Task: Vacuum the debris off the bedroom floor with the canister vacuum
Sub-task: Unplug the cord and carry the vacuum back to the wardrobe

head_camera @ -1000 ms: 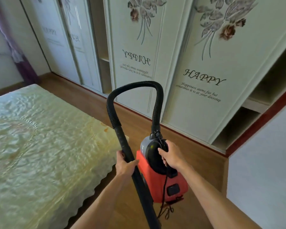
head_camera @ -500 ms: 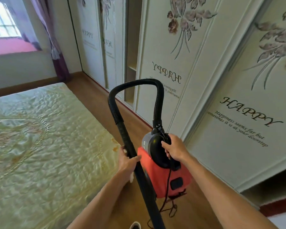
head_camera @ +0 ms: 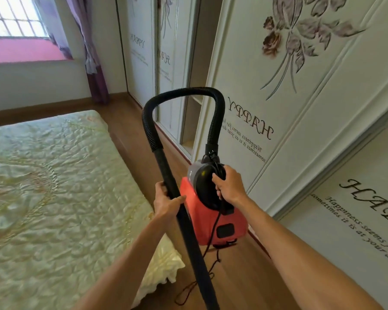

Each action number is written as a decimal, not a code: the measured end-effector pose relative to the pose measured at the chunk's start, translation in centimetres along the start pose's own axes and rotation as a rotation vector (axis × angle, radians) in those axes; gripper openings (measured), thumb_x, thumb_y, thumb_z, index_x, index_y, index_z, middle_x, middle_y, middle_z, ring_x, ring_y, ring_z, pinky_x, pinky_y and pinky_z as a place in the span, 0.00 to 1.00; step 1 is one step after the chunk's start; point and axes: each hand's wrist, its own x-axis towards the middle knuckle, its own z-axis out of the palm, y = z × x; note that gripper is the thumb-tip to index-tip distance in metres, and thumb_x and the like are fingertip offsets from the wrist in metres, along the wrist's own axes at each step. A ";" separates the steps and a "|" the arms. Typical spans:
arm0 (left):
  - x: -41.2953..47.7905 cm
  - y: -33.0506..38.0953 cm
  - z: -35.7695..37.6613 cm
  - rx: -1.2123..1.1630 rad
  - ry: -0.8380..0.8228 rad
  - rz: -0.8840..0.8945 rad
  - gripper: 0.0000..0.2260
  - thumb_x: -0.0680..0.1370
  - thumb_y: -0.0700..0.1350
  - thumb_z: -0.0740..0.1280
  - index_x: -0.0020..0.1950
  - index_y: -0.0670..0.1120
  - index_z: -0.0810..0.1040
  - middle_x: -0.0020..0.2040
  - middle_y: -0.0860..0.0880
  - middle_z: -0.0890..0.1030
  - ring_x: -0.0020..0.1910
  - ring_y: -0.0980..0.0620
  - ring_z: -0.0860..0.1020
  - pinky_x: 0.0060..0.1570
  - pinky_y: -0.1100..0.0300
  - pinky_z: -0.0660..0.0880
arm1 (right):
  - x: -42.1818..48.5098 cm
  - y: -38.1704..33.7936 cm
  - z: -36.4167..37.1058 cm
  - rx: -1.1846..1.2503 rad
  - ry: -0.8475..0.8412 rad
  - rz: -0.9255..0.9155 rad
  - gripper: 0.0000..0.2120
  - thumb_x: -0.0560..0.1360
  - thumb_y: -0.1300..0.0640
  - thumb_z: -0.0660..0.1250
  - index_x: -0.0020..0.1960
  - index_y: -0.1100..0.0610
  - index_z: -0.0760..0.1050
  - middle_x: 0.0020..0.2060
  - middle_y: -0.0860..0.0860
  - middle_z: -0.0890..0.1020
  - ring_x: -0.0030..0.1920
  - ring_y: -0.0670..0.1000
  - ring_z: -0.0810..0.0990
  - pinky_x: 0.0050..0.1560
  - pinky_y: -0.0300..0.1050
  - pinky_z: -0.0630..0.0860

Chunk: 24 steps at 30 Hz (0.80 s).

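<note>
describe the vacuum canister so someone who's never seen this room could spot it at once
Find the strip of wooden floor between the pale quilted bed and the white wardrobe doors lettered HAPPY. Over it, the right hand grips the black top of a boxy canister, with a ribbed black hose arching out of it. It is the only bright red-orange thing in view.

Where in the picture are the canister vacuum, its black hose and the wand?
canister vacuum [head_camera: 197, 220]: head view, on its red side panel.
black hose [head_camera: 184, 92]: head view, on the top of its arch.
wand [head_camera: 165, 171]: head view, on the rigid tube just below the hose.
</note>
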 end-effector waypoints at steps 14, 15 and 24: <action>16.8 7.8 6.8 -0.100 0.253 0.010 0.26 0.68 0.38 0.76 0.58 0.53 0.67 0.50 0.44 0.80 0.45 0.44 0.82 0.38 0.51 0.81 | 24.0 -5.0 0.0 0.034 -0.190 -0.230 0.08 0.81 0.58 0.63 0.52 0.63 0.70 0.29 0.56 0.75 0.22 0.50 0.73 0.22 0.44 0.74; 18.0 8.2 7.5 -0.112 0.276 0.001 0.26 0.68 0.38 0.75 0.58 0.53 0.67 0.51 0.45 0.80 0.46 0.44 0.82 0.39 0.50 0.82 | 25.8 -5.3 0.1 0.037 -0.210 -0.236 0.08 0.81 0.58 0.63 0.51 0.63 0.69 0.29 0.56 0.75 0.22 0.50 0.72 0.22 0.43 0.73; 29.9 13.3 9.0 -0.156 0.435 -0.038 0.27 0.66 0.41 0.77 0.58 0.53 0.68 0.52 0.45 0.80 0.49 0.43 0.82 0.49 0.43 0.81 | 40.0 -8.9 2.6 0.054 -0.343 -0.285 0.07 0.80 0.60 0.64 0.49 0.64 0.69 0.28 0.56 0.73 0.19 0.49 0.69 0.19 0.42 0.70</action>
